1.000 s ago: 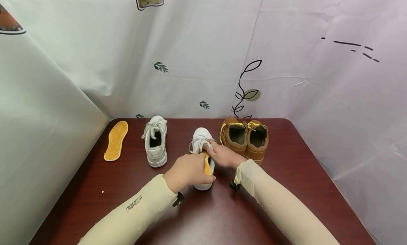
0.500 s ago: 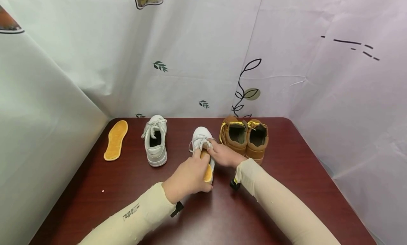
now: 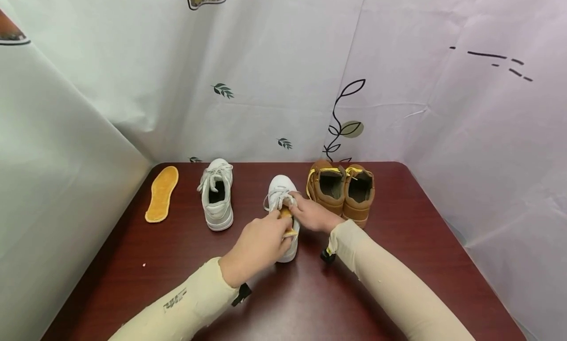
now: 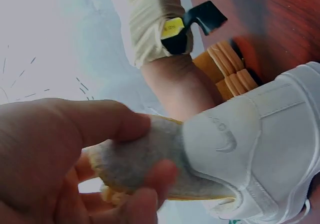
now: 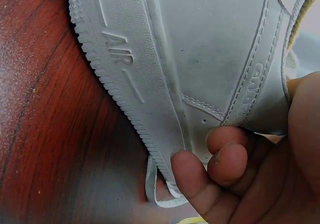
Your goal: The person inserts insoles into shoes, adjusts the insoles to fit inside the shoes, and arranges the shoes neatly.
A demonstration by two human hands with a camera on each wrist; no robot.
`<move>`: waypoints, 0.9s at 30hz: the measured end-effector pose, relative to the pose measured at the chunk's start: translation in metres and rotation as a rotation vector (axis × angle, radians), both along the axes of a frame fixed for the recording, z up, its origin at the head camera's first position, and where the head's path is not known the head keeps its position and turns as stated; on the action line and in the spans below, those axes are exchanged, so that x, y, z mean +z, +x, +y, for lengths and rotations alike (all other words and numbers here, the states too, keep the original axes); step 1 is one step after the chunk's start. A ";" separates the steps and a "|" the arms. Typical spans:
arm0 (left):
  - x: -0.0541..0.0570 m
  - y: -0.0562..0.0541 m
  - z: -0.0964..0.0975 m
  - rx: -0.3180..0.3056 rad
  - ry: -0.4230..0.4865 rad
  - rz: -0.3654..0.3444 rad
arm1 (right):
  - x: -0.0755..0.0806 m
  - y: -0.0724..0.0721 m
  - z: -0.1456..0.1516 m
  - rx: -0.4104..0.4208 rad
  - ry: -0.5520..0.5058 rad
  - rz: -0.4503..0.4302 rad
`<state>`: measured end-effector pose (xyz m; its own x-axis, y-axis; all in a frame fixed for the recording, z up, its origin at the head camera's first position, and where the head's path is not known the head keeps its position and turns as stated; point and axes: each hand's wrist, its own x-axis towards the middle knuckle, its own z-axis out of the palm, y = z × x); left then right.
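A white lace-up sneaker (image 3: 280, 185) stands mid-table with its toe pointing away from me. My left hand (image 3: 259, 242) pinches the heel end of a yellow insole (image 3: 290, 232), which is tilted up out of the shoe's opening. In the left wrist view the grey underside of the insole (image 4: 170, 146) shows between thumb and fingers, its other end inside the shoe. My right hand (image 3: 312, 214) grips the sneaker near the laces. In the right wrist view its fingertips press the sneaker's side (image 5: 215, 38); the thumb is largely out of sight.
Left of centre stands a second white sneaker (image 3: 217, 210). Another yellow insole (image 3: 161, 196) lies flat at the far left. Two brown shoes (image 3: 358, 203) with yellow laces stand close beside my right hand. A patterned white cloth (image 3: 283, 60) hangs behind the reddish table (image 3: 398, 262).
Half a second ago the insole lay flatter in the sneaker, with my left hand over it. Now its heel end is raised in my left fingers. My right hand keeps its place.
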<state>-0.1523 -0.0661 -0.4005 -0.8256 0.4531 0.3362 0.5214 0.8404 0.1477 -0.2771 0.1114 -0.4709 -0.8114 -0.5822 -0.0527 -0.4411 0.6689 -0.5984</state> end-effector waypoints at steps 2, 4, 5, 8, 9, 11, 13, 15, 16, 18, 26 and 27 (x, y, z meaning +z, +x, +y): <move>-0.001 -0.003 0.001 -0.013 0.022 0.009 | 0.001 0.000 0.000 -0.004 0.003 0.003; -0.003 -0.006 0.001 -0.023 0.042 -0.010 | 0.001 0.000 0.000 -0.007 0.008 0.000; -0.004 -0.008 0.001 -0.024 0.051 -0.028 | 0.001 0.000 0.000 -0.011 0.013 0.000; -0.007 -0.013 0.000 -0.017 0.088 -0.085 | -0.001 0.000 0.000 -0.019 0.021 -0.007; -0.008 -0.015 0.000 -0.010 0.104 -0.101 | -0.001 0.000 0.000 -0.021 0.022 -0.006; -0.010 -0.020 -0.001 0.000 0.134 -0.115 | -0.002 0.000 0.000 -0.025 0.024 0.000; -0.013 -0.026 -0.001 0.012 0.161 -0.120 | -0.002 -0.001 0.001 -0.025 0.020 0.002; -0.016 -0.033 -0.002 0.021 0.179 -0.124 | -0.003 -0.001 0.001 -0.024 0.012 0.007; -0.018 -0.035 -0.002 0.026 0.181 -0.126 | -0.003 -0.001 0.001 -0.022 0.008 0.010; -0.021 -0.040 -0.003 0.031 0.182 -0.134 | -0.004 -0.001 0.000 -0.017 -0.004 0.014; -0.012 -0.029 -0.013 0.051 0.133 -0.209 | -0.003 0.000 -0.001 -0.025 0.016 0.033; -0.010 -0.027 -0.014 0.062 0.119 -0.217 | -0.002 0.000 -0.001 -0.028 0.018 0.033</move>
